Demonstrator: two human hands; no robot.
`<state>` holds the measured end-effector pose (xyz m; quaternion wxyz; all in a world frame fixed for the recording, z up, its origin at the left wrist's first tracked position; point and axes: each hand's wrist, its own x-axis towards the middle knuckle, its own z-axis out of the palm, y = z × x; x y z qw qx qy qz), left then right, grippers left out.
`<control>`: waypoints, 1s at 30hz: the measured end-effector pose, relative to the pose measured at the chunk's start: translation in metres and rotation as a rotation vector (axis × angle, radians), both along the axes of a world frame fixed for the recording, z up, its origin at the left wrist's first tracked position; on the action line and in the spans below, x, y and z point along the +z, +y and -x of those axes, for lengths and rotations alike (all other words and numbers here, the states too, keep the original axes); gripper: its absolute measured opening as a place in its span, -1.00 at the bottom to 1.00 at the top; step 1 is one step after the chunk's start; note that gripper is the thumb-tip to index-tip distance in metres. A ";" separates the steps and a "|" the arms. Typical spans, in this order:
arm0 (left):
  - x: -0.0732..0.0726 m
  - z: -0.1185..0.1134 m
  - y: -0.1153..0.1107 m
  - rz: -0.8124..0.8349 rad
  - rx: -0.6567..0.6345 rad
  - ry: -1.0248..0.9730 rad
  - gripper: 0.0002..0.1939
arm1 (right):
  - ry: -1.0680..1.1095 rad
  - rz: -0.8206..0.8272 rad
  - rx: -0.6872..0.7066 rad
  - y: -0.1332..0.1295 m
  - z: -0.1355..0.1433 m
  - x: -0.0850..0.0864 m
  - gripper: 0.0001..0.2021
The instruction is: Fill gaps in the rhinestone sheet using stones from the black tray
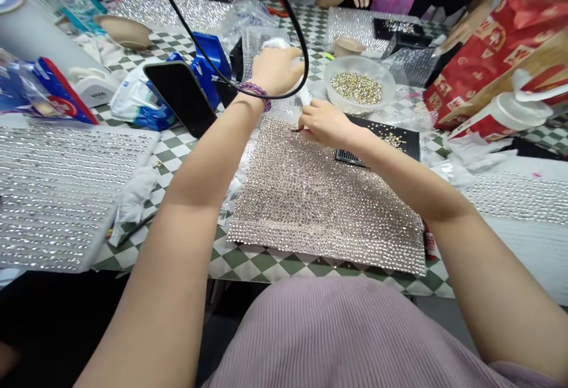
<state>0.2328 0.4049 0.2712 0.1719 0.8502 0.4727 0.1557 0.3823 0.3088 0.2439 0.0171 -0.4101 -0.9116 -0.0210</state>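
A sheet covered in pinkish rhinestones (319,199) lies flat before me on the checkered tablecloth. My left hand (277,68), with a purple beaded bracelet at the wrist, is beyond the sheet's far edge. Its fingers curl around something white that I cannot make out. My right hand (326,122) is closed in a pinch over the sheet's far edge, and a small dark tip shows at its fingers. Under my right forearm, a black ridged tray (410,144) carries loose gold stones. Just behind it stands a translucent bowl (331,74) of gold rhinestones.
A black cable (290,6) loops above my left hand. A phone (181,95) leans left of it. Rhinestone sheets flank me on the left (57,193) and right (528,199). A red paper bag (483,51) and lidded cup (501,119) stand right. People work opposite.
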 end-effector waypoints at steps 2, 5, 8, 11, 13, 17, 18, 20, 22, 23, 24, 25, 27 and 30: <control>0.006 0.001 -0.004 -0.037 0.073 0.030 -0.39 | 0.132 0.005 -0.134 -0.014 -0.014 0.010 -0.74; 0.012 -0.002 -0.010 -0.068 0.068 0.084 -0.49 | 0.323 0.085 -0.334 -0.046 -0.050 0.026 -0.78; 0.011 -0.008 -0.013 -0.130 -0.110 0.140 -0.56 | 0.537 0.129 -0.493 -0.079 -0.095 0.038 -0.87; 0.005 -0.015 -0.012 -0.233 -0.303 0.135 -0.59 | 0.862 0.259 -0.562 -0.103 -0.131 0.043 -0.88; 0.000 -0.020 -0.009 -0.287 -0.317 0.127 -0.59 | 1.113 0.437 -0.663 -0.114 -0.147 0.044 -0.92; -0.009 -0.031 -0.012 -0.309 -0.257 0.120 -0.57 | 1.567 0.869 -0.866 -0.129 -0.167 0.041 -0.72; -0.011 -0.034 -0.017 -0.305 -0.253 0.102 -0.59 | 1.619 0.881 -0.922 -0.131 -0.171 0.039 -0.70; -0.014 -0.040 -0.030 -0.244 -0.252 0.055 -0.64 | 1.669 0.775 -1.043 -0.133 -0.182 0.032 -0.73; -0.018 -0.045 -0.046 -0.078 -0.245 0.031 -0.65 | 1.669 0.653 -1.120 -0.134 -0.192 0.024 -0.79; -0.020 -0.048 -0.053 0.013 -0.237 0.036 -0.65 | 1.651 0.629 -1.140 -0.134 -0.196 0.019 -0.81; -0.023 -0.050 -0.059 0.089 -0.230 0.052 -0.63 | 1.620 0.625 -1.156 -0.134 -0.199 0.015 -0.84; -0.027 -0.053 -0.064 0.139 -0.220 0.069 -0.61 | 1.577 0.619 -1.176 -0.134 -0.201 0.010 -0.86; -0.034 -0.059 -0.069 0.156 -0.200 0.086 -0.57 | 1.468 0.584 -1.215 -0.133 -0.203 0.001 -0.91; -0.043 -0.069 -0.071 0.130 -0.164 0.060 -0.55 | 1.295 0.544 -1.248 -0.130 -0.204 -0.013 -0.90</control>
